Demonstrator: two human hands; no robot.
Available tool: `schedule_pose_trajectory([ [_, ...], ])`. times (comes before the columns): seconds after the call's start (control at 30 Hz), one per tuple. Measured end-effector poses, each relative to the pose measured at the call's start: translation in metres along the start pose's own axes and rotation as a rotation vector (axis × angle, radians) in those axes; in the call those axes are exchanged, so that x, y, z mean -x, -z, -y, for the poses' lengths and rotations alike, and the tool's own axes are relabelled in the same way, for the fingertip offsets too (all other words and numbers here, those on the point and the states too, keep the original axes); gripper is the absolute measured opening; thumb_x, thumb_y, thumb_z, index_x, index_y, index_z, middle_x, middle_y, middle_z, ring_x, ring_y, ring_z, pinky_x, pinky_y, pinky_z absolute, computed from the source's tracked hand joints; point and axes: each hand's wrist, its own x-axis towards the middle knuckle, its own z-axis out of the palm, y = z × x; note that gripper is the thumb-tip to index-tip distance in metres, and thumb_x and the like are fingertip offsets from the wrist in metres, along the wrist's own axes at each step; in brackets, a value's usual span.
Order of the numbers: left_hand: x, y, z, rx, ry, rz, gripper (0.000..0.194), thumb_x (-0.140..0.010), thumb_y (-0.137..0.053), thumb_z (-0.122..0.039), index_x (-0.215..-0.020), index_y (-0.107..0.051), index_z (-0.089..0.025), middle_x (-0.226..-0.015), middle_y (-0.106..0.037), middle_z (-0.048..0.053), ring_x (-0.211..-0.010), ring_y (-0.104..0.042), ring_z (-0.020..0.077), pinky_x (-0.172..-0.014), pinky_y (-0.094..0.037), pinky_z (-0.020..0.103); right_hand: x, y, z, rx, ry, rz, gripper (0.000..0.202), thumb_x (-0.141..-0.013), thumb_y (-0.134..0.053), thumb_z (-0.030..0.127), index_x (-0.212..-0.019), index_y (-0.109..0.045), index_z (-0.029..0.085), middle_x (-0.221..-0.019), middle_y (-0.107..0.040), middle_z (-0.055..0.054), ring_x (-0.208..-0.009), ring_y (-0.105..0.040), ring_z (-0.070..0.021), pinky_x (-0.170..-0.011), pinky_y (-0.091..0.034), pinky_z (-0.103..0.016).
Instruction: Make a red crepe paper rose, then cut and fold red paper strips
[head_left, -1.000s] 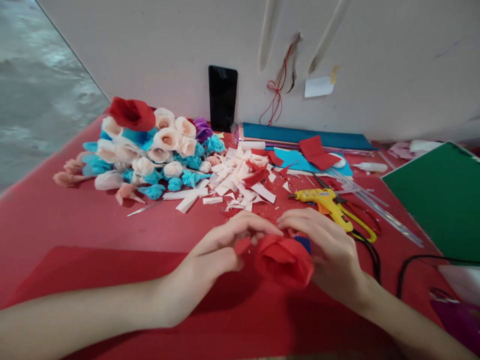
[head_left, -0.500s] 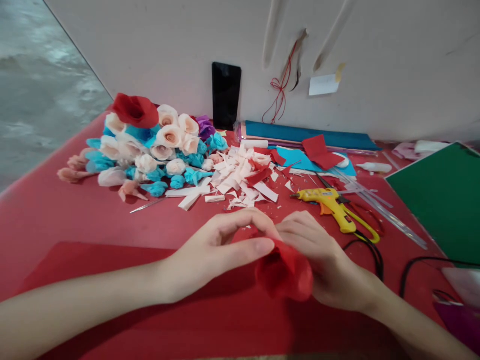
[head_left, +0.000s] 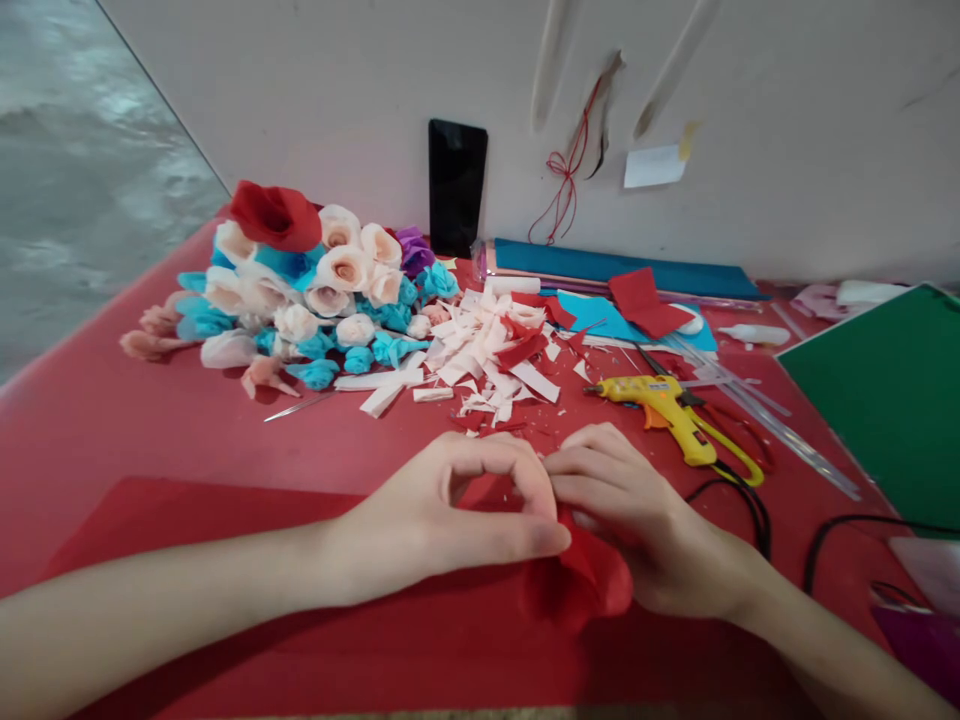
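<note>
A red paper flower (head_left: 589,580) with a flared, cupped edge is between my two hands, low in the middle of the view. My left hand (head_left: 457,510) pinches its upper part between thumb and index finger. My right hand (head_left: 637,510) is curled round the flower's right side, and its fingertips meet those of the left hand. The flower's base is hidden behind my fingers. Under my hands lies a sheet of red paper (head_left: 225,510) on the red tabletop (head_left: 97,430).
Behind my hands lie pale paper scraps (head_left: 480,350). Finished paper flowers (head_left: 345,270) are heaped at the left. A yellow glue gun (head_left: 667,400) with a black cord lies at the right, near clear glue sticks (head_left: 795,440) and a green board (head_left: 885,400). A phone (head_left: 457,190) leans on the wall.
My left thumb and fingertips have shifted slightly right and down along the flower. The flower has tipped a little lower. The whole view has moved slightly.
</note>
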Motion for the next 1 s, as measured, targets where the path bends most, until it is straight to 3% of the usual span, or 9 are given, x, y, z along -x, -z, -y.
schedule_pose_trajectory([
  [0.33, -0.0011, -0.0026, -0.0003, -0.166, 0.050, -0.020, 0.017, -0.078, -0.063, -0.025, -0.066, -0.058, -0.015, -0.071, -0.055, -0.003, -0.072, -0.050, 0.0110, -0.071, -0.036, 0.022, 0.0005, 0.0001, -0.0011, 0.003, 0.025, 0.002, 0.039, -0.069, -0.044, -0.003, -0.101, -0.057, 0.015, -0.100, -0.059, -0.006, -0.089, -0.046, -0.0169, -0.076, -0.041, -0.033],
  [0.53, -0.0023, -0.0038, -0.0018, -0.240, 0.100, -0.054, 0.016, -0.075, -0.065, -0.024, -0.065, -0.056, -0.016, -0.068, -0.050, -0.005, -0.068, -0.048, 0.0085, -0.068, -0.037, 0.020, 0.0010, 0.0004, -0.0021, 0.039, 0.049, -0.028, 0.037, -0.070, -0.045, -0.002, -0.101, -0.057, 0.016, -0.098, -0.058, -0.005, -0.087, -0.045, -0.0153, -0.075, -0.039, -0.031],
  [0.73, -0.0019, -0.0030, -0.0038, -0.196, 0.056, -0.053, 0.017, -0.082, -0.056, -0.024, -0.067, -0.057, -0.016, -0.070, -0.053, -0.004, -0.071, -0.050, 0.0084, -0.071, -0.037, 0.019, 0.0016, 0.0023, -0.0041, 0.091, 0.068, -0.082, 0.030, -0.075, -0.045, 0.003, -0.100, -0.055, 0.016, -0.099, -0.058, -0.005, -0.086, -0.047, -0.0145, -0.073, -0.040, -0.030],
  [1.0, -0.0012, -0.0039, -0.0032, -0.236, -0.033, -0.020, 0.013, -0.079, -0.062, -0.023, -0.069, -0.056, -0.016, -0.073, -0.054, -0.003, -0.077, -0.050, 0.0100, -0.077, -0.038, 0.020, 0.0040, -0.0005, -0.0067, 0.049, 0.031, -0.185, 0.027, -0.078, -0.045, 0.006, -0.101, -0.055, 0.016, -0.102, -0.057, -0.006, -0.092, -0.051, -0.0151, -0.079, -0.042, -0.031],
])
